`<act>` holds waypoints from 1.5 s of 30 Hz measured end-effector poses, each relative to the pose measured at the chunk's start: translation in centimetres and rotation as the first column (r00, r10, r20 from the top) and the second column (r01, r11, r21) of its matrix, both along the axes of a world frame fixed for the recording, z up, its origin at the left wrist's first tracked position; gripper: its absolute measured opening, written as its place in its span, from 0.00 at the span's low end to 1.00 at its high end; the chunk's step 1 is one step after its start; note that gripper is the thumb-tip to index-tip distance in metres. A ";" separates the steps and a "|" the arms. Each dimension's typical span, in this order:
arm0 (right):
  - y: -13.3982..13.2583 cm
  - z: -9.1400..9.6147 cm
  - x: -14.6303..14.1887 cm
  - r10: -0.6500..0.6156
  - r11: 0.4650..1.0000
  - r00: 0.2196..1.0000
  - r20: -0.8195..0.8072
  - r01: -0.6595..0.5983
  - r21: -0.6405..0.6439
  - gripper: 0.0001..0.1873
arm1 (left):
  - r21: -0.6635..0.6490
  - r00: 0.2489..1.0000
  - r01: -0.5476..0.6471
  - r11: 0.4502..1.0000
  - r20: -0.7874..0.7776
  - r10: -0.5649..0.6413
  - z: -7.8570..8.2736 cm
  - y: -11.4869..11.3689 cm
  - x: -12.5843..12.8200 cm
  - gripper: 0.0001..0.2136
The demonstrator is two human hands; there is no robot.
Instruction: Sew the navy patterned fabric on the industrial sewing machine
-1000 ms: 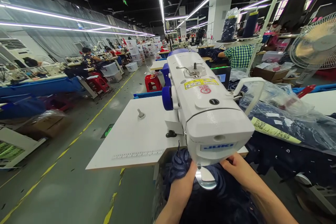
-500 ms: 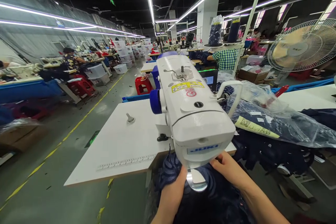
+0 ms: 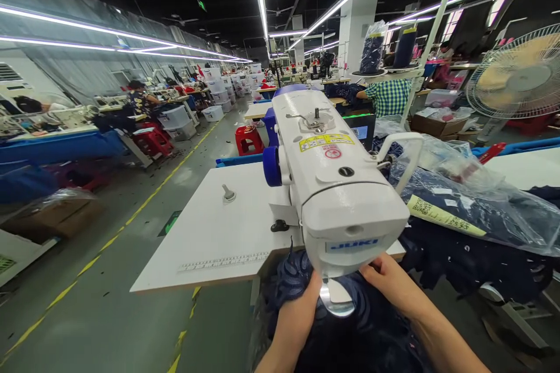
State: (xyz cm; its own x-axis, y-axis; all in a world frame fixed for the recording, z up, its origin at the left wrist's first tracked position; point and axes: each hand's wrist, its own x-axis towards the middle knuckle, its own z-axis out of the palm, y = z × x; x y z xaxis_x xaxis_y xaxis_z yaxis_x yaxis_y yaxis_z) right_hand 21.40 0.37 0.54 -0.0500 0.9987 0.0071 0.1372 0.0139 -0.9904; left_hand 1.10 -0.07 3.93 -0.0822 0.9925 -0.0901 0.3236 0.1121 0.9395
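A white sewing machine (image 3: 350, 210) stands in front of me, its head over a dark navy patterned fabric (image 3: 293, 277). Left of the shiny metal plate (image 3: 336, 298), my left hand (image 3: 300, 309) is closed on the fabric, its fingertips hidden beneath the machine head. My right hand (image 3: 387, 280) grips the same cloth on the right, thumb and fingers drawn together under the head's edge. The needle area is hidden from view. More of the navy cloth hangs down toward my lap between my forearms.
The white table (image 3: 210, 215) has a printed ruler along its front edge. Plastic-wrapped navy pieces (image 3: 472, 204) lie at right, near a large fan (image 3: 520, 76). Thread cones (image 3: 405, 46) stand behind. A red stool (image 3: 249, 140) and a co-worker in a checked shirt (image 3: 389, 96) are farther back.
The whole view has shifted, so the machine and table appear farther right. Both hands keep their place on the fabric, with no clear movement relative to the machine.
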 end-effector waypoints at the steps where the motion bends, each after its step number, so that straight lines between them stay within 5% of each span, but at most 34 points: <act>1: 0.0 0.0 0.0 0.002 1.000 1.000 -0.004 -0.002 0.000 0.10 | -0.002 1.000 0.001 1.000 0.014 -0.001 0.1 0.0 0.0 0.09; 12: -0.3 1.2 -0.3 0.022 0.998 1.000 0.004 -0.021 -0.057 0.16 | 0.020 0.995 0.015 1.000 -0.102 -0.013 -0.3 0.1 -0.1 0.07; 17: -0.6 1.2 -0.5 0.047 0.996 0.996 -0.078 -0.053 -0.070 0.27 | -0.066 0.985 -0.076 0.995 0.147 0.085 -0.6 -0.2 -0.1 0.10; 22: -0.7 0.6 -0.3 0.051 0.992 0.997 -0.065 -0.059 -0.115 0.28 | -0.447 0.750 -0.172 0.878 0.518 0.410 -0.6 0.0 -0.7 0.16; 30: -0.7 0.4 -0.8 0.075 0.991 0.996 -0.057 -0.080 -0.105 0.20 | -0.408 0.388 0.088 0.909 0.854 0.346 -1.4 0.2 -4.2 0.04; 36: -0.6 -0.7 -0.7 0.038 0.990 0.999 -0.031 -0.041 -0.132 0.25 | -0.368 0.347 0.126 0.921 0.886 0.306 -1.2 -0.3 -6.0 0.05; 45: -0.9 0.0 -0.7 0.027 0.984 0.999 0.043 -0.019 -0.177 0.26 | -0.373 0.381 0.186 0.909 0.880 0.283 -1.3 -1.2 -6.5 0.13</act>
